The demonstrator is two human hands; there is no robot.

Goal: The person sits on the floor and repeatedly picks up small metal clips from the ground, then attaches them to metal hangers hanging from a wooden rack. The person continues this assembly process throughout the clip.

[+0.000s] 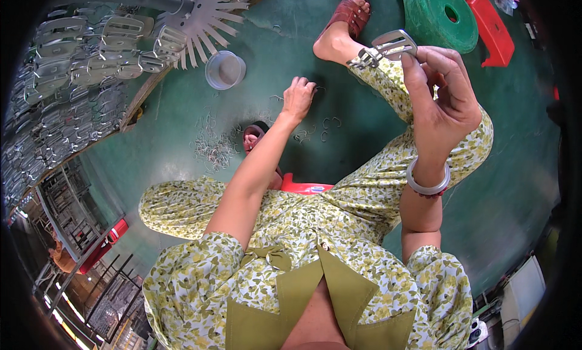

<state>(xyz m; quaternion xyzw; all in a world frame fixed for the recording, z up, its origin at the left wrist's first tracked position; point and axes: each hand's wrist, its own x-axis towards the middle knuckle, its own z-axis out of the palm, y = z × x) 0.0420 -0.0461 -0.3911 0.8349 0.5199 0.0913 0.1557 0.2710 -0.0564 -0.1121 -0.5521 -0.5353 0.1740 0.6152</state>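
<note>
My right hand is raised and pinches a shiny metal buckle between thumb and fingers. A smaller metal piece shows at the buckle's left end; I cannot tell whether it is joined on. Low over the green floor, my left hand has its fingers curled together. Thin bent wire pieces lie scattered near it, and whatever is between those fingertips is too small to make out. Left of my left hand is a larger heap of wire pieces, beside my sandalled foot.
Rows of similar metal buckles hang at the left by a wooden edge. A clear plastic tub stands near a slatted metal disc. Beyond my right hand are a green stool and a red stool.
</note>
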